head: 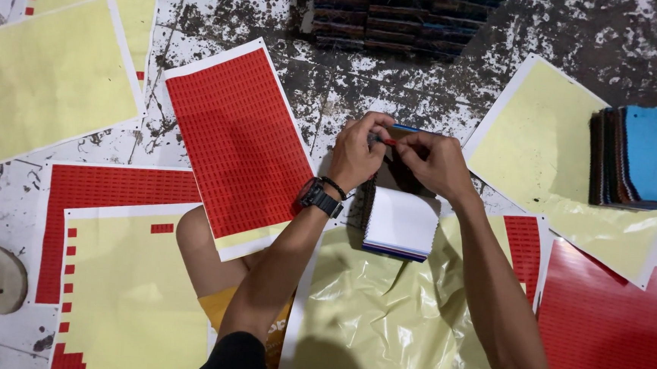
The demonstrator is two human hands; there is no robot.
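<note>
Both hands meet above a small swatch booklet (pixel 400 225) lying on yellow backing paper (pixel 381 317) on the floor. Left hand (pixel 357 152) and right hand (pixel 436 162) each have fingers pinched shut on a small red sticker (pixel 389 142). Red sticker sheet (pixel 236 145) just left.

A small red sticker label (pixel 389 142), pinched at fingertip level, sits above a thick swatch booklet of stacked fabric samples (pixel 400 223) lying flat, white backing page up, on crumpled pale-yellow release paper.
</note>
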